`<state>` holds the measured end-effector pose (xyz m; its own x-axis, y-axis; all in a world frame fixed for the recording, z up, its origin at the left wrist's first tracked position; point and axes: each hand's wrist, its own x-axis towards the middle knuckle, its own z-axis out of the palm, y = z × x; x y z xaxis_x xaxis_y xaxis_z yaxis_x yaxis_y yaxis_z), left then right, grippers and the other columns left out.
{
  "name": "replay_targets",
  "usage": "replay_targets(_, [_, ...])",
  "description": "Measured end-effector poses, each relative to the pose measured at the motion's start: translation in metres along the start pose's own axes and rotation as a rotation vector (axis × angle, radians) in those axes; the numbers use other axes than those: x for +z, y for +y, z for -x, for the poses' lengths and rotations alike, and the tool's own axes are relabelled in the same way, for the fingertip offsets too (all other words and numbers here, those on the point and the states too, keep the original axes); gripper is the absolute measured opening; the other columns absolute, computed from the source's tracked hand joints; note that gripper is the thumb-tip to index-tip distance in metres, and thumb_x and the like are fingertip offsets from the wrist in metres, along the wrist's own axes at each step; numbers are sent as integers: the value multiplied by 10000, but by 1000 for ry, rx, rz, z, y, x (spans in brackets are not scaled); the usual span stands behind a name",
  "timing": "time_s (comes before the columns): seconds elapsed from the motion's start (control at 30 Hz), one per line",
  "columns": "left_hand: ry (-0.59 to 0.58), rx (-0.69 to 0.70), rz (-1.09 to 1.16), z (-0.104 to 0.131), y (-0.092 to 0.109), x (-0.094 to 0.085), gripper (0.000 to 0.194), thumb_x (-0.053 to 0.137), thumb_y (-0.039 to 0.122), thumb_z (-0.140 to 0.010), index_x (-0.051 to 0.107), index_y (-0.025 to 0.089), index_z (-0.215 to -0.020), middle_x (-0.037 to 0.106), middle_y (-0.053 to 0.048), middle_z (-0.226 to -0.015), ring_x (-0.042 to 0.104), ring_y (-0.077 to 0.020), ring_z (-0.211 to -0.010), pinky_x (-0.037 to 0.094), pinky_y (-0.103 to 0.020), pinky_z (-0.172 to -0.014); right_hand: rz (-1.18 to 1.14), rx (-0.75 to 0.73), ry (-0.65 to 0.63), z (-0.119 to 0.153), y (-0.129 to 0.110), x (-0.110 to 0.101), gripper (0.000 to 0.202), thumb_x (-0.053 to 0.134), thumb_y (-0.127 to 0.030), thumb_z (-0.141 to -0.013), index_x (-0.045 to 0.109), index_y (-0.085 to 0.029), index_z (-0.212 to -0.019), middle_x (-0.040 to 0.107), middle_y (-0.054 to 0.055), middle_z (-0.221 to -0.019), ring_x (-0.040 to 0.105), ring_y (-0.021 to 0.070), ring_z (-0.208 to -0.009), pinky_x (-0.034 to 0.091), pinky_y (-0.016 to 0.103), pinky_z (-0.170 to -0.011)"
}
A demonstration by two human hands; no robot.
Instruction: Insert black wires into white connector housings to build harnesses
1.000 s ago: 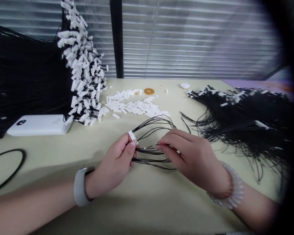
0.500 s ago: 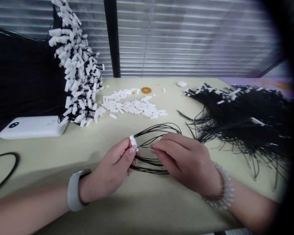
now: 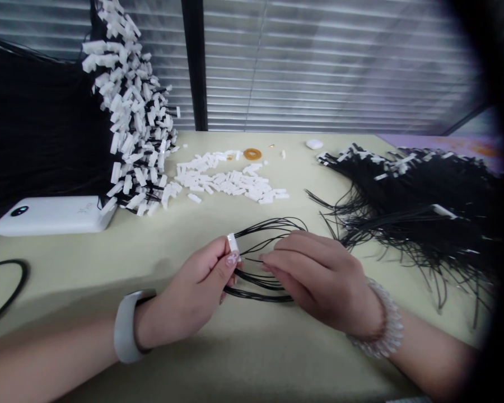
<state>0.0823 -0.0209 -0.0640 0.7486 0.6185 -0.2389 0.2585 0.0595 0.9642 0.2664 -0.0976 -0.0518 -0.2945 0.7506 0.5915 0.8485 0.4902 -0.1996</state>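
Observation:
Between the thumb and fingers of my left hand (image 3: pixel 201 280) is a white plastic connector housing (image 3: pixel 233 244). Thin black wires (image 3: pixel 273 224) loop from it toward my right hand (image 3: pixel 323 280), and more wires pass below, under the left thumb. My right thumb and forefinger pinch a single thin black wire (image 3: pixel 252 259), whose tip points at the housing near my left thumbnail. Whether the tip touches the housing is too small to tell. The other fingers of my right hand curl over the looped wires.
Loose white connector housings (image 3: pixel 235 182) lie beyond my hands, near a roll of amber tape (image 3: pixel 252 154). A tall stack of wired connectors (image 3: pixel 130 112) and a white power bank (image 3: pixel 52 215) stand left. A bundle of black wires (image 3: pixel 403 207) lies right; a black cable (image 3: pixel 23 280) curves at left.
My left hand and the housing have shifted slightly right, and the housing shows a little more upright. My right hand keeps its pinch with its fingers slightly changed. The view has moved a little.

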Motion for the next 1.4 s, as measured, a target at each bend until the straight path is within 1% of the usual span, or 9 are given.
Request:
replay_targets(0.13, [-5,24,-98,0,2,-1,272,338,403,-896,473,190,-792,448,8,-677,401,-112,-594,374,-197,-496,129,-138,-26,1,8,-2,112,517,-91,-805,562,-163,-878,606,36,-789,515,130,-684,418,268,-592])
replay_targets(0.27, [-37,25,-127,0,3,-1,269,342,393,-896,477,190,-785,443,8,-673,408,-113,-600,375,-195,-493,268,-296,22,-1,10,-5,89,506,-123,-803,573,-147,-855,618,37,-739,516,146,-654,416,290,-555])
replay_targets(0.37, [-39,31,-118,-1,2,0,266,343,389,-897,459,191,-762,438,11,-663,403,-113,-594,367,-193,-486,263,-364,53,-4,6,-6,103,500,-134,-790,592,-130,-834,628,38,-719,517,141,-614,421,290,-525])
replay_targets(1.0, [-121,51,-20,-2,1,-3,277,361,398,-889,468,177,-762,417,21,-640,348,-92,-542,326,-183,-465,181,-377,109,-5,10,6,90,494,-130,-801,582,-143,-792,608,24,-650,534,140,-617,441,278,-541])
replay_targets(1.07, [-82,33,4,-2,0,-2,284,373,411,-882,480,176,-765,417,17,-649,362,-97,-559,331,-180,-463,155,-314,109,-5,12,9,91,505,-128,-801,576,-162,-846,624,24,-715,544,136,-652,448,275,-572])
replay_targets(1.17, [-4,-13,89,-4,-2,0,286,379,431,-874,489,180,-794,434,11,-671,385,-96,-562,336,-173,-453,64,-118,156,-6,16,6,129,575,-155,-773,564,-185,-898,618,41,-821,553,149,-744,457,294,-652])
replay_targets(1.27, [114,-45,196,-7,-5,0,282,397,446,-863,486,183,-816,452,13,-673,411,-92,-554,360,-168,-454,6,118,174,-7,23,-10,40,572,-202,-789,550,-174,-772,559,44,-729,526,144,-702,432,283,-618])
replay_targets(1.33, [208,-38,235,-10,-7,-1,272,424,442,-853,494,180,-830,472,5,-702,448,-101,-594,394,-174,-471,-30,245,28,-6,31,-22,198,513,-230,-837,507,-168,-649,479,12,-600,465,109,-583,378,254,-542])
replay_targets(1.4, [275,-19,257,-11,-8,-1,261,441,435,-848,499,181,-845,487,-5,-744,468,-107,-629,414,-179,-483,-80,311,-230,-5,38,-31,308,468,-264,-872,460,-164,-581,401,-20,-521,391,80,-491,324,238,-494])
